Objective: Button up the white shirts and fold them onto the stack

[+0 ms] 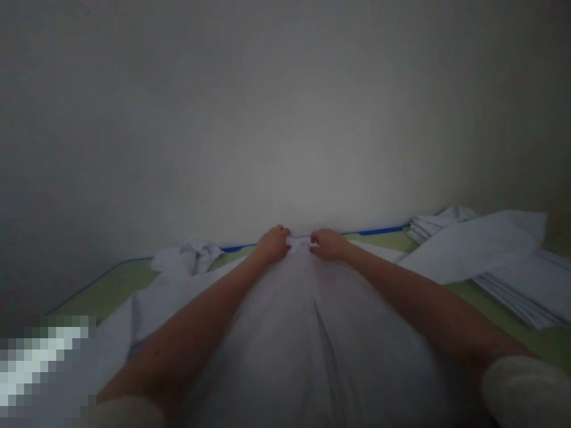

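Observation:
A white garment (276, 333), which looks like a shirt, stretches from the far side of the table toward me. Down its middle runs a long narrow opening. My left hand (274, 244) grips the left side of its collar-like far end, fingers closed on the cloth. Opposite it, a short gap away, my right hand (329, 245) pinches the right side of the same end. Between the hands the cloth edge is raised and taut. Fine detail is blurred in the dim light.
A green table (104, 284) with a blue edge (381, 230) meets a plain wall (285, 119). Crumpled white cloth (191, 255) lies at the left. On the right are a stack of folded white cloth (530, 291) and a loose white piece (482, 246).

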The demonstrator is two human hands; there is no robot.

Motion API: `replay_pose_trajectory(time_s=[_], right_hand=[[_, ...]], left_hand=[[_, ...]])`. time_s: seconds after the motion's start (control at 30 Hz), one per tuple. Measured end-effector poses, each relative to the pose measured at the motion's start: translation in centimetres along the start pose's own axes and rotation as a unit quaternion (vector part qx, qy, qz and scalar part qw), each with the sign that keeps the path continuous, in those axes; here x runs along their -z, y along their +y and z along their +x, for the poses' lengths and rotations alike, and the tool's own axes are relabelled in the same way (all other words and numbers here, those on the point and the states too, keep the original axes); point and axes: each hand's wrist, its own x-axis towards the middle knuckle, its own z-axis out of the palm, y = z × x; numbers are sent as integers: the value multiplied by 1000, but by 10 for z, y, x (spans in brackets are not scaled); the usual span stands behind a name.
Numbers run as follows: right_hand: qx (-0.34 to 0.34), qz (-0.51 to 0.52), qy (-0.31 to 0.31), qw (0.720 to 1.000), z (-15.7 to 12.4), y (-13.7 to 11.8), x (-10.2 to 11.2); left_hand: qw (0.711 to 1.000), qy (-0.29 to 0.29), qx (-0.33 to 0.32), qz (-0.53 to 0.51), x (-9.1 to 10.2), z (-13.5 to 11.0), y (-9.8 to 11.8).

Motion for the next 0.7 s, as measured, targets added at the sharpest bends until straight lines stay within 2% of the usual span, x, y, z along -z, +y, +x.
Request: replay_pose_trajectory(time_s=[0.07,0.13,0.2,0.3,0.43,0.7], right_hand=[[-9,8,-41,999,-19,-17,-4],[-32,4,-56,998,-35,-31,-13],[-66,-2,-47,997,-45,-39,-21],[-123,14,-35,992,-50,-43,-27],[-153,26,-31,987,-49,-44,-27],[-126,12,-36,991,-54,-45,-29]], left_hand=[[999,-27,5,-18,-3,-16,15],[998,-60,9,-32,-11,-29,31],[996,-75,18,-43,-21,-40,45],[996,-68,37,-52,-31,-48,58],[995,-49,56,-60,-35,-52,65],[994,-39,57,-83,-38,-55,65]])
